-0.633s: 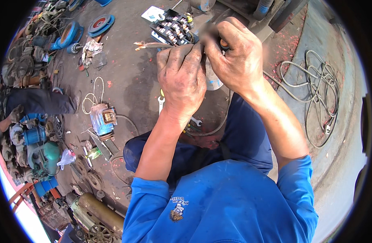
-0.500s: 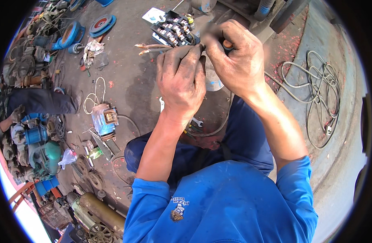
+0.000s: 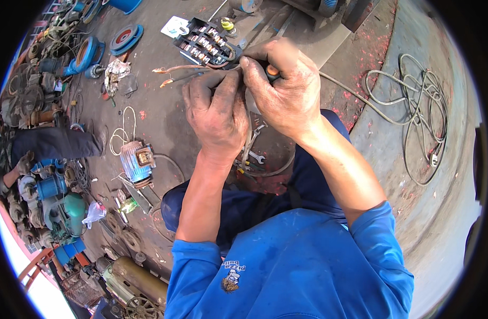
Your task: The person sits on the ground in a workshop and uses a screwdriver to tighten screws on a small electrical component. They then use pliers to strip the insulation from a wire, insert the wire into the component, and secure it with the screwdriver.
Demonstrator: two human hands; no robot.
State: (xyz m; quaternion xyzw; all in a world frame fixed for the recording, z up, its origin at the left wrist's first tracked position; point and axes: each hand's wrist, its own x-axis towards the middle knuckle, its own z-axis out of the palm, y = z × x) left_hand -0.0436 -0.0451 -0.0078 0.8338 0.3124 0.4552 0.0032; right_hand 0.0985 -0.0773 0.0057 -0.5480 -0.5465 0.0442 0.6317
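Note:
My left hand (image 3: 217, 109) is closed around a grey cable, its fingers curled. Two of the cable's wires (image 3: 174, 69) stick out to the left with bare copper ends. Close beside it, my right hand (image 3: 289, 90) is closed on a tool with an orange-ended dark handle (image 3: 273, 70); its working end is hidden. My right thumb and forefinger meet near the left fingers, where the cable's detail is too small to make out. Just beyond the hands lies a black block with rows of metal contacts (image 3: 205, 43).
Left on the floor stand a blue electric motor (image 3: 137, 162) and a blue pulley (image 3: 126, 40). Wrenches (image 3: 256, 157) lie below my hands. Coiled cable (image 3: 422, 101) lies at right. Machine parts crowd the far left, where another person's hand (image 3: 24, 162) and leg show.
Both my hands have moved left in the picture, with the wires and tool still in them. The black contact block also appears farther left, and the wrenches show more fully.

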